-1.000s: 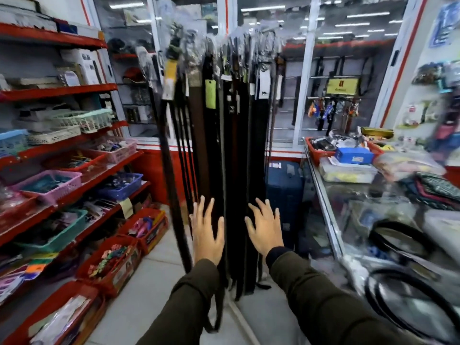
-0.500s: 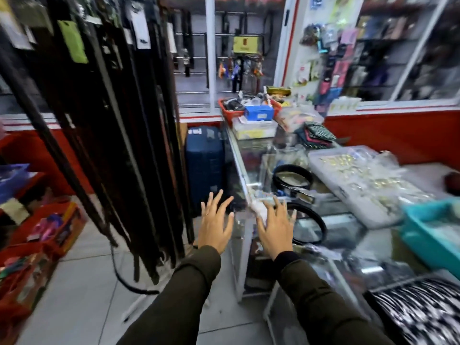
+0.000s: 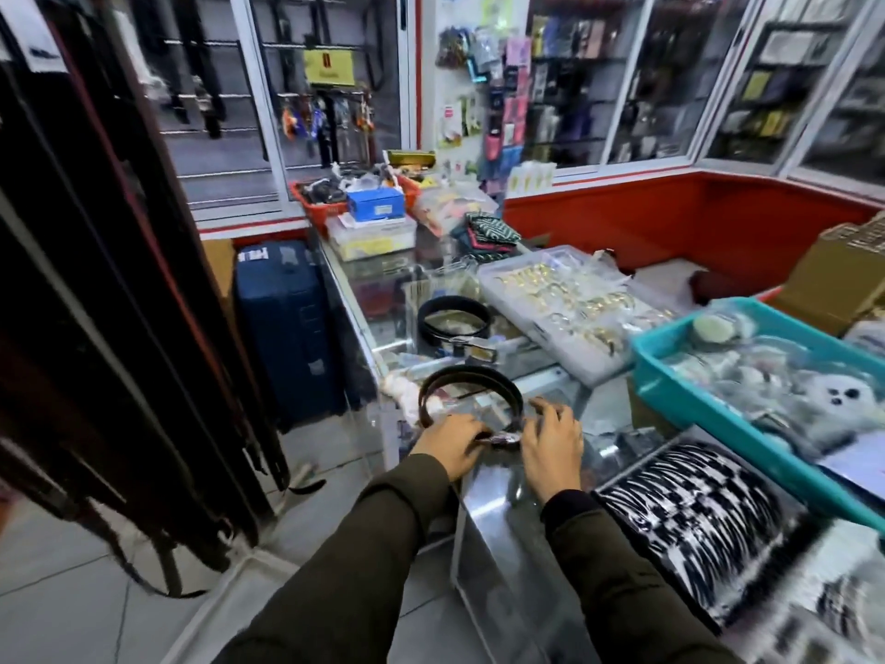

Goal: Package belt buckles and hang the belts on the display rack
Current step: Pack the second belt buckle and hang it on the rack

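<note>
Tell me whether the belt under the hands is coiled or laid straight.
Coiled: the belt loops round on the glass counter, both ends meeting at the hands.

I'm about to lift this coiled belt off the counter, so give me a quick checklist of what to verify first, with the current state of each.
1. Both hands at the belt: ok. Left hand and right hand sit at the near edge of the coiled belt.
2. Firm grip: cannot tell; the fingers are blurred.
3. Buckle end in reach: ok; the buckle lies between the hands.
4. Buckle packaged: cannot tell.
5. Belt free of the second belt: ok; they lie apart on the glass counter.
6. Rack within reach: ok; the hanging belts are just to the left.
</note>
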